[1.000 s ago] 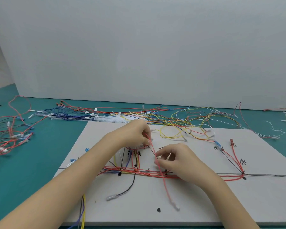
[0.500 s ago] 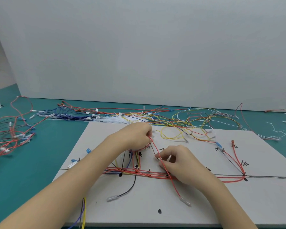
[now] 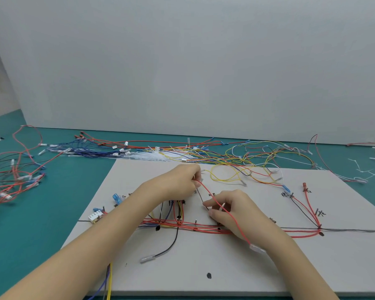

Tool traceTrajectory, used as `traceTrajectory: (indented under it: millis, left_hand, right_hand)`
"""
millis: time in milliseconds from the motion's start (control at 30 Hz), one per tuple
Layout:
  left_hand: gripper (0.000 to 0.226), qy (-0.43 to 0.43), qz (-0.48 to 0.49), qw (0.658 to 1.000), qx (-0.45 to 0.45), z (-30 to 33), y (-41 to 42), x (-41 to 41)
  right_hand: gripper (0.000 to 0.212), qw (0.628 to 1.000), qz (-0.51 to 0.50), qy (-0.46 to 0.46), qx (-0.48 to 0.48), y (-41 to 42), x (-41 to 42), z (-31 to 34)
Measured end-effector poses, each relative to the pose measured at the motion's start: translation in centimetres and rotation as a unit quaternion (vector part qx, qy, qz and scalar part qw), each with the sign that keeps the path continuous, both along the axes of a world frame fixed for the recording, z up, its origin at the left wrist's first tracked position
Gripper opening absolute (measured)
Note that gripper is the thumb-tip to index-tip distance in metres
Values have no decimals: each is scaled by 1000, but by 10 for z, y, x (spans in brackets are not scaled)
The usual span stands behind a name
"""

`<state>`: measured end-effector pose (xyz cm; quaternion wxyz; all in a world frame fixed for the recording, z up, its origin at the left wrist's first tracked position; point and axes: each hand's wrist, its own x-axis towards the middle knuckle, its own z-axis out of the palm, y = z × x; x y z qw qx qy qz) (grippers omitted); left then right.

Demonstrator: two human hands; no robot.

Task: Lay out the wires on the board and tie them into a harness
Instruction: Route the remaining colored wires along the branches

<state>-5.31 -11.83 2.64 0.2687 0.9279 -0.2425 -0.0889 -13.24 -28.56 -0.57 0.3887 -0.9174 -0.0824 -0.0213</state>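
A pale board [image 3: 236, 276] with hand-written marks lies on the teal table. Across its middle runs a bundle of red, yellow and blue wires [image 3: 195, 227]. My left hand [image 3: 178, 184] pinches the upper end of a loose red wire [image 3: 236, 221] above the bundle. That wire slants down over my right hand [image 3: 232, 213] to a clear terminal [image 3: 257, 249] by my right wrist. With thumb and fingers my right hand pinches a small white piece, perhaps a cable tie, at the bundle. A black wire [image 3: 171, 245] with a clear terminal hangs down from the bundle.
Loose wires in yellow, red and white [image 3: 258, 163] are heaped along the board's far edge. Blue wires [image 3: 91, 150] and white cable ties [image 3: 156, 155] lie behind. A red tangle [image 3: 11, 176] sits at the left. A white connector [image 3: 95, 215] rests at the board's left.
The red wire's free terminal has swung rightwards, from below my right hand to beside my right wrist. My left hand rose slightly with the wire's upper end. The view shifted a little.
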Motion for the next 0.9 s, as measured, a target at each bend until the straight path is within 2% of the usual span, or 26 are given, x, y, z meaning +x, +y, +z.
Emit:
traceTrajectory:
  millis: [233,533,900]
  left_hand:
    - [7,-28,0,998,62,1,3,4]
    - [6,-4,-37,997,61,7,7,17]
    - [14,127,-33,986,-105,0,26,28]
  right_hand:
    - [20,999,24,0,-38,-1,-3,3]
    - [20,999,21,10,-23,-1,-3,2]
    - [20,999,22,21,-20,1,-2,2]
